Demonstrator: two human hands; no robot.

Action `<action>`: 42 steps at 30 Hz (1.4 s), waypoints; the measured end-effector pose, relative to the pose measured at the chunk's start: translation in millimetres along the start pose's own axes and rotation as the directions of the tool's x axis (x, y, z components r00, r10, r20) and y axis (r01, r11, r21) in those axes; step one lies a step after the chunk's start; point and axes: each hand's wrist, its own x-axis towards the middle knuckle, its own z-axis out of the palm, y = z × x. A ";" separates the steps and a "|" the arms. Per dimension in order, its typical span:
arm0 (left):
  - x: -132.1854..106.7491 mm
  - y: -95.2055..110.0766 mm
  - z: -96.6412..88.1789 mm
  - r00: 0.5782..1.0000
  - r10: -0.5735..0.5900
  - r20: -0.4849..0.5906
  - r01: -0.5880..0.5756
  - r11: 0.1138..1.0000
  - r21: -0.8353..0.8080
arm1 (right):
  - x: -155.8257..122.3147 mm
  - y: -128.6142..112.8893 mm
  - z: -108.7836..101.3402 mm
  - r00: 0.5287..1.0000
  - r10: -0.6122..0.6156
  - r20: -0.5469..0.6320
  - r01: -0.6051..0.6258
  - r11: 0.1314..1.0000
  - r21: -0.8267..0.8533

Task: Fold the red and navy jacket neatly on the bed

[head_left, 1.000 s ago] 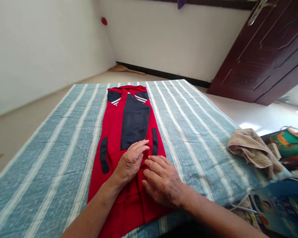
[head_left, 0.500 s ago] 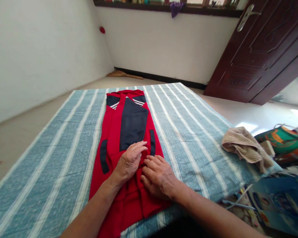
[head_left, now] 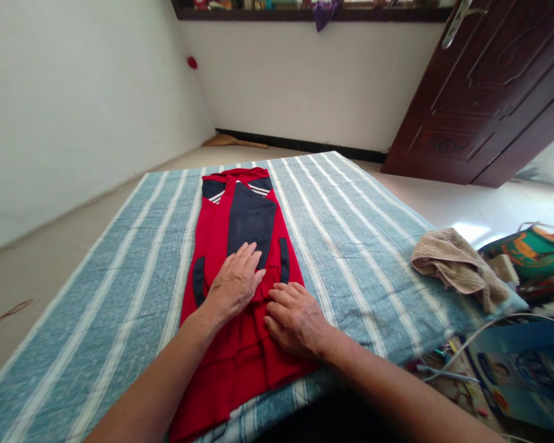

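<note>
The red garment (head_left: 244, 326) lay flat in a long, narrow fold on a blue cloth (head_left: 351, 246) with white stripes, stretching from the cloth's near edge almost to its far one. A dark panel (head_left: 252, 224) ran down its upper middle, and slanting white lines (head_left: 258, 189) marked the dark patches at both far corners. Lower down, a short dark strip (head_left: 284, 258) lay along each side. Toward the near end, the red fabric was creased and layered in uneven folds

I have room to pass over the striped sheet (head_left: 351, 246) on either side of the red garment (head_left: 252, 226). A towel (head_left: 455, 261) blocks the right edge, beside clutter (head_left: 519, 372) I can't quite make out.
</note>
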 end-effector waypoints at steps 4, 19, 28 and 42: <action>-3.8 0.5 7.9 0.995 -0.048 0.092 0.040 0.996 0.085 | 0.2 -0.1 -0.7 1.000 0.002 0.001 -0.002 1.000 -0.004; -5.9 1.6 11.8 0.998 -0.041 0.038 0.037 0.995 0.095 | 0.3 0.6 1.2 1.000 -0.004 0.008 0.004 0.999 -0.037; -4.7 0.6 13.5 0.999 -0.039 0.033 0.035 0.993 0.115 | 0.1 0.9 1.8 1.000 0.000 0.000 0.000 1.000 -0.027; -3.0 -2.2 15.2 1.000 -0.006 0.009 0.004 0.986 0.169 | -8.3 -3.2 -12.0 0.998 0.027 -0.054 -0.025 0.999 0.029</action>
